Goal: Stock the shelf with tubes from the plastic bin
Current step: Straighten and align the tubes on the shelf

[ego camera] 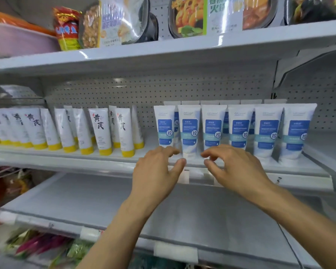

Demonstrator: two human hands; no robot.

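Observation:
Several white tubes with blue labels (240,131) stand cap-down in a row on the middle shelf (105,158), with more behind them. To their left stand several white tubes with yellow caps (101,129). My left hand (157,171) hovers in front of the leftmost blue-label tubes, fingers loosely bent, holding nothing. My right hand (231,167) is just right of it, before the second and third blue-label tubes, fingers loosely curled and empty. Between the two hands stands one blue-label tube (189,131). No plastic bin is in view.
The upper shelf (163,53) carries packaged meal trays (122,20), a red-and-yellow packet (67,29) and a pink basin (17,41). A bare grey shelf (85,200) lies below my forearms. Coloured packets (39,243) show at lower left. A gap separates the two tube groups.

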